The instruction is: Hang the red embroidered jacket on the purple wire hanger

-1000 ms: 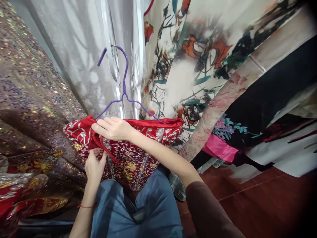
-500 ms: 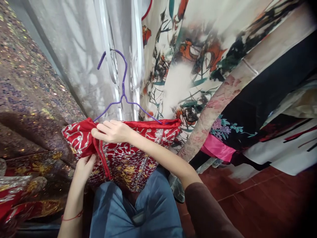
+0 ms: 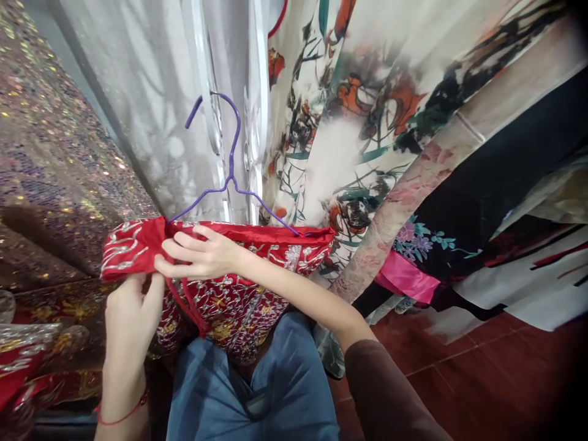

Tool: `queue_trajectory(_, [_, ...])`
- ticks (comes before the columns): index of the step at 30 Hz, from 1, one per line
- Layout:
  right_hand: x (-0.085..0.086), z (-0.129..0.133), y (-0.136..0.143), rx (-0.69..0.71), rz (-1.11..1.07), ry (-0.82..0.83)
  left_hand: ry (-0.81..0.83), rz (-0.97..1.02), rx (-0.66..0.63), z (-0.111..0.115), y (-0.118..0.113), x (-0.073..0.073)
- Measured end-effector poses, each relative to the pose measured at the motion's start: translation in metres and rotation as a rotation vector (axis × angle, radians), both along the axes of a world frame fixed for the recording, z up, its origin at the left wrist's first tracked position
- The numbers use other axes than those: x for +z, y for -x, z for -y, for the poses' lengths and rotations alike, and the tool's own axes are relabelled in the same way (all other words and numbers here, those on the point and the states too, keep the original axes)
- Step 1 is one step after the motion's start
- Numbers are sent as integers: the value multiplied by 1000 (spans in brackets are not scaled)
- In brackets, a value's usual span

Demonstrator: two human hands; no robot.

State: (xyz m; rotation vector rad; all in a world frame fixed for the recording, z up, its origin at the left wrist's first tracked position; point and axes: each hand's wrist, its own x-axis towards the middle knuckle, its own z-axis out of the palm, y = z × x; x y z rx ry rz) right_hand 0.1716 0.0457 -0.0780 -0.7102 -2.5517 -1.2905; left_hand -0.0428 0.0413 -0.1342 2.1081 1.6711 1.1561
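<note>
A red garment [image 3: 243, 294] with silver and gold embroidery lies across my lap, its red satin edge uppermost. Out of that edge rises a purple hanger [image 3: 231, 174], its hook pointing up and its lower ends inside the cloth. My right hand [image 3: 202, 252] reaches across the garment and grips its top edge left of the hanger's middle. Lower left, my left hand [image 3: 133, 312] pinches the underside of the garment's folded left end. Red ties dangle just below my right hand.
White satin cloth [image 3: 138, 92] hangs straight ahead, with sequined fabric [image 3: 55, 171] at the left. A floral-print garment [image 3: 340, 153] and a black garment with pink trim [image 3: 408, 275] hang to the right. Red floor tiles [image 3: 459, 367] show lower right.
Both hands have shifted left, and my left hand has come up. The garment's left end now extends further left and looks flatter.
</note>
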Motion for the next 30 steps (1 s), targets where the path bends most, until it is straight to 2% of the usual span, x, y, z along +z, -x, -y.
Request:
queue_trajectory(2, [-6,2,13,117,52,29,74,-81,-23,-9,6,3])
queue_trajectory(4, [-18,3,28,216,82,63,127,-93,-117,-19,15,0])
queue_trajectory(7, [-37,-1,44,182,3,116,143,-32,-182,-27,29,-9])
queue_trajectory(10, [-47,-10,48,134,-78,141,112,-7,-117,-21,34,-17])
queue_trajectory(12, [-47,-15,48,134,-120,152,48,-26,-39,-12,32,-18])
queue_trajectory(14, [-45,-17,50,110,-183,162,-87,-70,29,-2,27,-17])
queue_trajectory(17, [-44,-14,56,57,-250,181,-332,-149,25,9,18,-15])
queue_trajectory(19, [-46,-10,61,19,-258,202,-426,-157,23,13,13,-16])
queue_trajectory(25, [-51,-2,72,-69,-354,301,-421,-10,98,18,9,-28])
queue_trajectory(30, [-49,4,71,-149,-433,466,-341,78,15,19,5,-35])
